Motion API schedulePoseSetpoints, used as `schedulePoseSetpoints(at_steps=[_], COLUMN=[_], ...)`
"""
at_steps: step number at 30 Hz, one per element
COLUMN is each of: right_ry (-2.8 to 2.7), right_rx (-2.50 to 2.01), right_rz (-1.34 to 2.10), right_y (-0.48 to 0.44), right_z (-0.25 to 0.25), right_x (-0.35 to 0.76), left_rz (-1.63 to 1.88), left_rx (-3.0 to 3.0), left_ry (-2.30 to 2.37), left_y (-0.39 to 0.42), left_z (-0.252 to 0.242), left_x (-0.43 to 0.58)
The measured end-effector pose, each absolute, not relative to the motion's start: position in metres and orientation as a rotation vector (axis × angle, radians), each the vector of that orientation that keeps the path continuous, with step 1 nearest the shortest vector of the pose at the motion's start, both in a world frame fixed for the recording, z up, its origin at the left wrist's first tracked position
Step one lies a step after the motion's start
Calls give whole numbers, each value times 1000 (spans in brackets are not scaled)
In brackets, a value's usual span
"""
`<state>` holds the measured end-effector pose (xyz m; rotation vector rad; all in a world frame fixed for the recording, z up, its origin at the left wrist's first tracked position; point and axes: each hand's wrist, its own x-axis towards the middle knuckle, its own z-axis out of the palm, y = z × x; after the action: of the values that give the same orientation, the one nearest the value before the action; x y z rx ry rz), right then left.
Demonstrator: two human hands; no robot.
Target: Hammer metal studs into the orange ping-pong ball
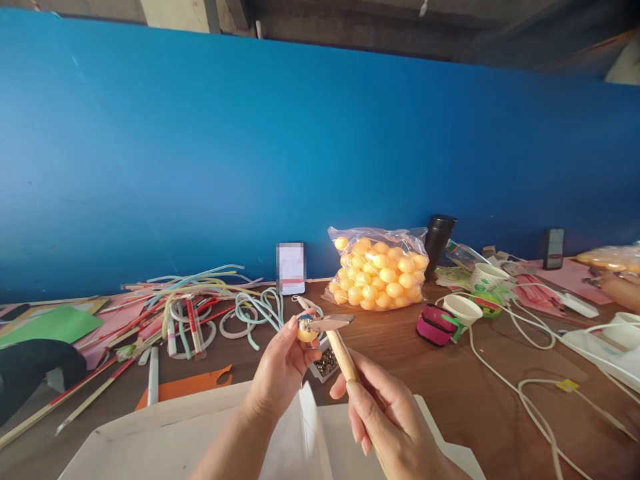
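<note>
My left hand (286, 357) is closed around a small yellow-orange ball (307, 333), pinched in the fingertips. Shiny silver and blue bits show on the ball's upper side; what they are is too small to tell. My right hand (383, 403) grips the pale wooden handle of a small hammer (343, 357). Its metal head lies crosswise at the top, tapering to a point on the right, with the left end at the ball. Just behind both hands, a small white box (320, 375) holds several dark, shiny metal pieces and is partly covered by them.
A clear bag of orange balls (380, 277) stands behind the hands, beside a black bottle (440, 243). Coloured tubes (260, 310) and red sticks lie left. Right are a magenta pouch (435, 325), a paper cup (463, 310) and white cables (500, 373). White cardboard (200, 433) lies in front.
</note>
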<state>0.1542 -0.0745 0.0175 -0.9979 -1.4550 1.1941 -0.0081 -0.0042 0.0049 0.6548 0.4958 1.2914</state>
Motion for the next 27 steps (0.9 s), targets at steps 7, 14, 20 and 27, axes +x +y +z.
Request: schedulePoseSetpoints(at_steps=[7,14,20,27], right_ry=[-1453,-1466,-1486,-1536], right_rx=[-1027,-1053,-1044,-1014], right_rz=[1183,1143,1155,1205], right_y=[-74,-72,-71,-67], right_z=[18,17,15,14], right_x=[154,152,154,160], left_rz=[1329,1374,1397,1405], left_rx=[661,677,668,662], left_ry=[534,561,579,597], left_y=[-3,-2,-2,-1], left_z=[2,3,5,2], left_x=[-9,-8,-7,-7])
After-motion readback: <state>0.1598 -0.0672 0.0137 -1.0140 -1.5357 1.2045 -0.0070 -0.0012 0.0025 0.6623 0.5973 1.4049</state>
